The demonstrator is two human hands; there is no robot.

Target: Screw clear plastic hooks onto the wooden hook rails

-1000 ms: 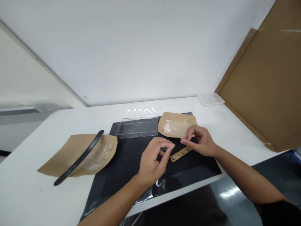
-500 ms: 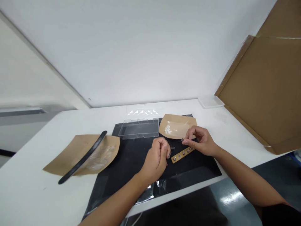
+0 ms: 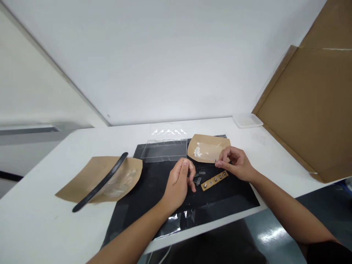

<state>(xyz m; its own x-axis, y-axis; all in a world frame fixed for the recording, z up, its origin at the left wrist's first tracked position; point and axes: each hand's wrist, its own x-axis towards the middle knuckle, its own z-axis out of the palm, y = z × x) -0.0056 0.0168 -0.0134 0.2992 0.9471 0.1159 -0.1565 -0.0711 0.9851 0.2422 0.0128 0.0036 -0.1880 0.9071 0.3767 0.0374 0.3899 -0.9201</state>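
Note:
My left hand [image 3: 179,181] hovers over the black mat [image 3: 154,190], thumb and forefinger pressed together. Anything in that pinch is too small to make out. Clear plastic pieces [image 3: 198,180] lie just right of its fingers. My right hand [image 3: 235,164] pinches a small dark piece [image 3: 216,161] between thumb and fingertips, at the near edge of a brown paper tray [image 3: 209,139] with small white pieces [image 3: 197,151] in it. Below this hand, a narrow tan strip [image 3: 208,185] with several metal studs lies slanted on the mat.
A clear plastic tray [image 3: 165,151] lies at the mat's back edge. On the left, a black curved strip [image 3: 101,181] rests across brown paper [image 3: 79,179] with clear packets [image 3: 121,183]. A translucent lid-like container [image 3: 247,121] and a large cardboard panel [image 3: 310,110] are at right.
My left hand has turned and shifted slightly left, uncovering the clear pieces beside it. My right hand keeps its pinch near the paper tray's edge. The view has shifted a little.

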